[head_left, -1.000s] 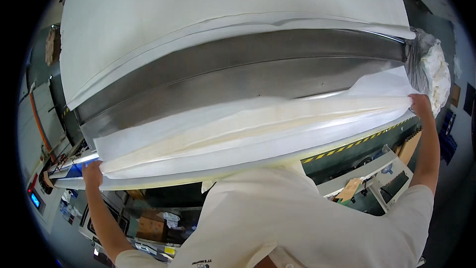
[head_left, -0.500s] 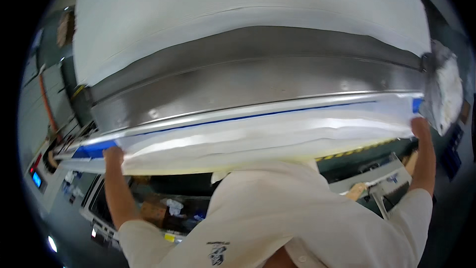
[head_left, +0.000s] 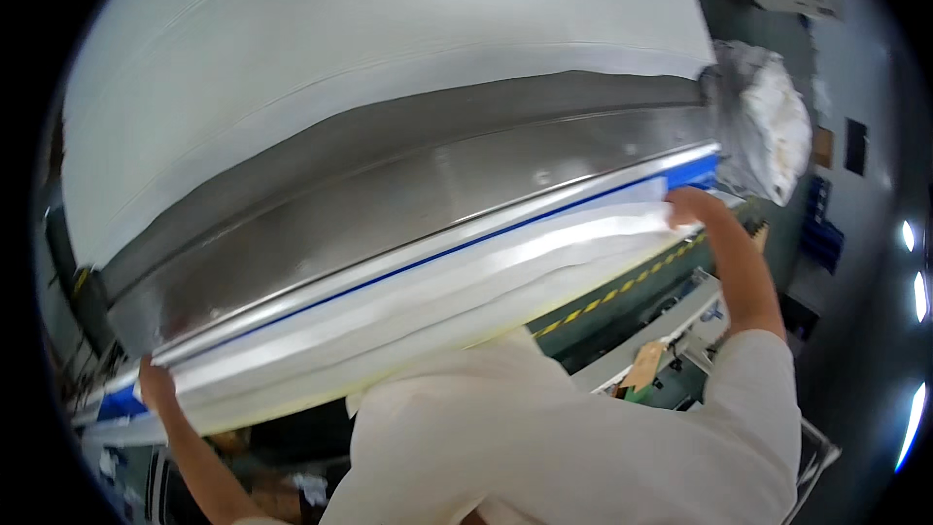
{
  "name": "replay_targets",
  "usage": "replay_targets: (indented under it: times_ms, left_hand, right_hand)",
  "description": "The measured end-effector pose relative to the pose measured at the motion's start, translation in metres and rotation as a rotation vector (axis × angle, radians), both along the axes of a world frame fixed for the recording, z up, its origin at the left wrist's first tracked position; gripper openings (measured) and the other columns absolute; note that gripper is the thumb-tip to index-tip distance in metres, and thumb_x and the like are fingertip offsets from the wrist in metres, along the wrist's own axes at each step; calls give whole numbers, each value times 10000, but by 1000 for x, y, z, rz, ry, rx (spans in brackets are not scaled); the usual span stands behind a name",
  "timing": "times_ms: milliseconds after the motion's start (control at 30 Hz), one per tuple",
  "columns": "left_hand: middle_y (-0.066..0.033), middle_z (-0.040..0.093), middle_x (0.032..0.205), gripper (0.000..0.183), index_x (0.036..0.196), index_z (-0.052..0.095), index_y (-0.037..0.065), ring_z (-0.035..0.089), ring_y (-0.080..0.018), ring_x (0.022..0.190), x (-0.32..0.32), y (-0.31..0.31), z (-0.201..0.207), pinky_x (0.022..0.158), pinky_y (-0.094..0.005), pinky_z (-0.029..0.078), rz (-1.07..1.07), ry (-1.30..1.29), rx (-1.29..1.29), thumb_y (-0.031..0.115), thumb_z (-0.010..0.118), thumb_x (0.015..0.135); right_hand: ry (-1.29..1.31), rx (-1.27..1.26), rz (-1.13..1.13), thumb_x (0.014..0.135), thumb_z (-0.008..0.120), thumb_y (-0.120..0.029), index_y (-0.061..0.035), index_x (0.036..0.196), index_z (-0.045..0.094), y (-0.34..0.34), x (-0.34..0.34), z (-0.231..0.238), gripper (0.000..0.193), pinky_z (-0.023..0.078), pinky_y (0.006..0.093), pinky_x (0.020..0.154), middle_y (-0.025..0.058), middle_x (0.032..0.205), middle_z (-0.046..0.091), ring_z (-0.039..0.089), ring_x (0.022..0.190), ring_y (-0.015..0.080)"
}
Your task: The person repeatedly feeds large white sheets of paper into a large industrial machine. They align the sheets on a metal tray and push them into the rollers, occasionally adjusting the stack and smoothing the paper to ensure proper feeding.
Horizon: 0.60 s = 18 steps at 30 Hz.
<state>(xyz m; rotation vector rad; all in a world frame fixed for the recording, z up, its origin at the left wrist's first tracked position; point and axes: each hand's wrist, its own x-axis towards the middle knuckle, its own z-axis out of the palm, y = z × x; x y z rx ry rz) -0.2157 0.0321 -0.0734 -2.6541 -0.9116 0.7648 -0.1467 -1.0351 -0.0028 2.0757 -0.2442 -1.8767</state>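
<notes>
A long white fabric piece [head_left: 437,294] with a yellowish near edge lies stretched along a narrow blue-topped ledge [head_left: 692,172] in front of me. My left hand [head_left: 156,388] is closed on its left end, beside the ledge's bare blue part. Near the other end, my right hand [head_left: 692,208] bends its fingers down over the fabric and grips it; the fingertips are partly hidden. A thin blue line of the ledge shows between the fabric and a pale metal rail [head_left: 457,233].
Beyond the rail slopes a wide grey metal plate [head_left: 389,204], with a large white fabric sheet [head_left: 389,29] behind it. A clear bag of white material [head_left: 777,126] hangs at the far right. Yellow-black striped tape [head_left: 622,287] and a white machine frame [head_left: 641,350] show below.
The view has swung, so the ledge now slants up to the right. My right hand has shifted inward along the fabric, baring more blue at that end. Both hands stay closed on it.
</notes>
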Motion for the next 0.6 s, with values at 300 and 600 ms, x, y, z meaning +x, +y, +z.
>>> replay_targets:
  times_ms: [300,600]
  left_hand:
    - [-128,578,1231,371,1246,556,136,578,-338,1069,34,-67,-5,879,-466,465,-129,-282,66,244,506,895]
    - [-120,536,1261,369,1224,537,85,507,-305,1146,120,-134,-31,986,-467,371,-531,-791,-42,281,531,912]
  right_hand:
    - [-170,40,271,707,591,-164,-21,849,704,21,-5,-6,231,528,439,768,194,941,673,645,890,363]
    - [-686,752,97,807,584,-250,-100,833,642,291,79,-19,163,488,453,676,138,812,660,620,781,363]
